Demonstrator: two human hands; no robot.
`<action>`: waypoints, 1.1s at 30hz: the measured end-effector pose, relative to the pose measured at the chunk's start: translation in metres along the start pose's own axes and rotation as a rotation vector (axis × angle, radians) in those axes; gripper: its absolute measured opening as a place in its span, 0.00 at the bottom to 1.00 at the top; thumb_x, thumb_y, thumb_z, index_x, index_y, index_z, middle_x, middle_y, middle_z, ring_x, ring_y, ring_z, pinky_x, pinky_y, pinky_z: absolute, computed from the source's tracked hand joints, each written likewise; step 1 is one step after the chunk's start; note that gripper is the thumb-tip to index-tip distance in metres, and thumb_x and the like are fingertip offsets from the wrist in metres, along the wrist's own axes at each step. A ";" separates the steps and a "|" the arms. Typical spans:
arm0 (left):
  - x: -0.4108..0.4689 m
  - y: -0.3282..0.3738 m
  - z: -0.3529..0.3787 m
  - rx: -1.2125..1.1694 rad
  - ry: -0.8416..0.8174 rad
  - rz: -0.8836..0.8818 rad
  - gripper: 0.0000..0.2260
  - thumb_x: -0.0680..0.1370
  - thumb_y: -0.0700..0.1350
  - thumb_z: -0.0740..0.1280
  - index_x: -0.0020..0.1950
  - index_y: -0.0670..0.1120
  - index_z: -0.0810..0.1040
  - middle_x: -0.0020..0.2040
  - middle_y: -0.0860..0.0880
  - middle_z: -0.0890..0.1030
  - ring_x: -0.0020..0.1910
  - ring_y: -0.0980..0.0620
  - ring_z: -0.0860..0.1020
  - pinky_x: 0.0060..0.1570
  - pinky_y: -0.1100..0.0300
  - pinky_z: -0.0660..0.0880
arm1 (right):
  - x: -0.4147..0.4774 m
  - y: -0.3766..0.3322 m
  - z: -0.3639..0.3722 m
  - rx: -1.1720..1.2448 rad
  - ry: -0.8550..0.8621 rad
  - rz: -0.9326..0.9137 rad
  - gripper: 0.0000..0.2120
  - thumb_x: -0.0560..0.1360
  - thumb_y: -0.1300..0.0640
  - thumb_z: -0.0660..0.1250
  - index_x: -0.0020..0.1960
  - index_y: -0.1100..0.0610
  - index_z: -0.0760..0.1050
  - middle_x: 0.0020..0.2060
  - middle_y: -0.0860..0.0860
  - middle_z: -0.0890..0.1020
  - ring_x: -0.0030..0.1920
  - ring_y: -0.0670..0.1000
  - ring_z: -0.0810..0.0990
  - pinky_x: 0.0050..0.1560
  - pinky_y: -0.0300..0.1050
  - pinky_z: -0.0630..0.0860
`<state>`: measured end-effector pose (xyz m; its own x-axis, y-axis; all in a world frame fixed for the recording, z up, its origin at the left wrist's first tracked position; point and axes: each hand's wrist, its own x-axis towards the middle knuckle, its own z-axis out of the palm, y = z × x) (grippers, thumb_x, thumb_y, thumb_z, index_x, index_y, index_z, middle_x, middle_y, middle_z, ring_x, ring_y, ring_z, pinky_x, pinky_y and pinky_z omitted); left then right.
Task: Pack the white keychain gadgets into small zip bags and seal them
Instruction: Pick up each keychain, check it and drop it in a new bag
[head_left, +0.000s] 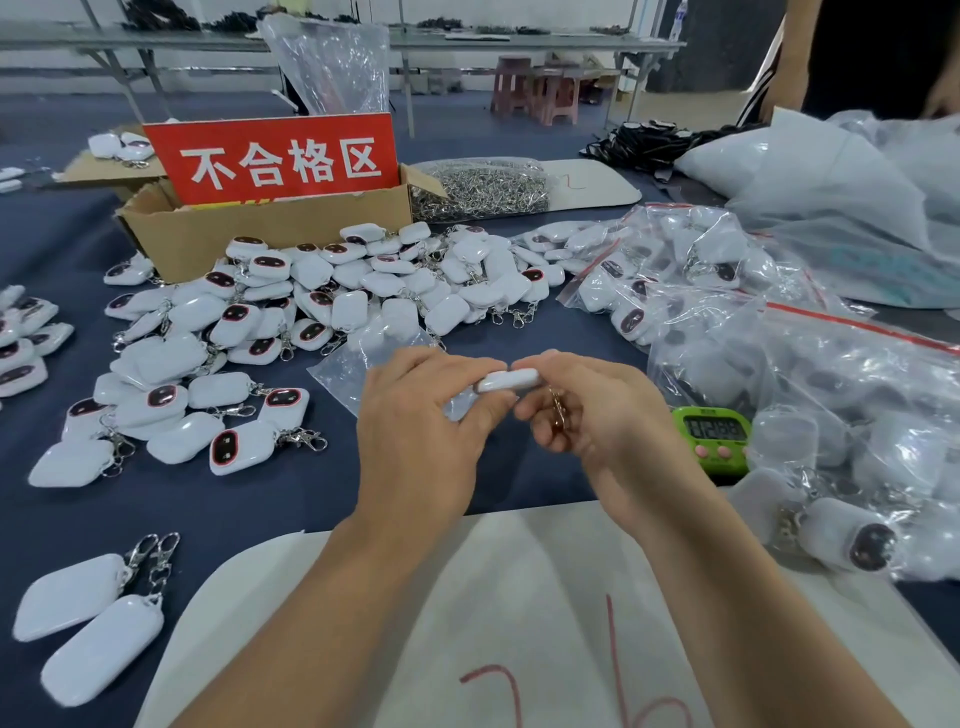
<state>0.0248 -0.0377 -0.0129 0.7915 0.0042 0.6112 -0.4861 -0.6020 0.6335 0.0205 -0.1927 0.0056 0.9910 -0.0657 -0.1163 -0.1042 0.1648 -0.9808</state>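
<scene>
One white keychain gadget (509, 379) is held edge-on between both hands above the dark blue table. My left hand (421, 431) pinches its left end together with a small clear zip bag (358, 364) that spreads out behind the fingers. My right hand (587, 410) grips the gadget's right end, and its metal clasp (558, 410) dangles under the fingers. A big heap of loose white gadgets (311, 306) lies just beyond the hands. Bagged gadgets (779, 364) pile up on the right.
A cardboard box (260, 228) with a red sign stands at the back left. A bag of metal clasps (483, 189) lies behind the heap. A green timer (714, 439) sits right of my hands. A white board (467, 623) lies under my forearms. Two gadgets (88, 623) rest at front left.
</scene>
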 end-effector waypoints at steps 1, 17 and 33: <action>0.000 0.000 0.000 0.012 0.001 -0.001 0.08 0.74 0.50 0.72 0.52 0.53 0.87 0.45 0.70 0.77 0.51 0.61 0.72 0.57 0.51 0.72 | 0.000 0.000 0.000 -0.051 0.005 -0.024 0.11 0.81 0.56 0.67 0.49 0.61 0.86 0.33 0.56 0.82 0.29 0.51 0.72 0.31 0.40 0.68; -0.001 0.006 0.001 -0.014 0.037 -0.114 0.09 0.73 0.54 0.73 0.52 0.57 0.87 0.44 0.78 0.74 0.50 0.66 0.71 0.54 0.72 0.64 | -0.002 0.002 0.002 -0.215 0.089 -0.137 0.12 0.77 0.58 0.73 0.35 0.54 0.81 0.28 0.52 0.80 0.28 0.49 0.70 0.31 0.37 0.69; -0.001 0.001 0.000 0.554 -0.126 -0.131 0.08 0.77 0.45 0.67 0.40 0.51 0.84 0.34 0.53 0.81 0.36 0.50 0.72 0.48 0.55 0.58 | 0.002 0.010 0.003 -0.462 0.177 -0.104 0.07 0.71 0.54 0.69 0.35 0.48 0.82 0.28 0.50 0.84 0.28 0.47 0.74 0.36 0.46 0.74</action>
<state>0.0236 -0.0384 -0.0130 0.8863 0.0325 0.4619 -0.1413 -0.9309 0.3367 0.0221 -0.1883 -0.0040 0.9730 -0.2310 0.0005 -0.0712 -0.3019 -0.9507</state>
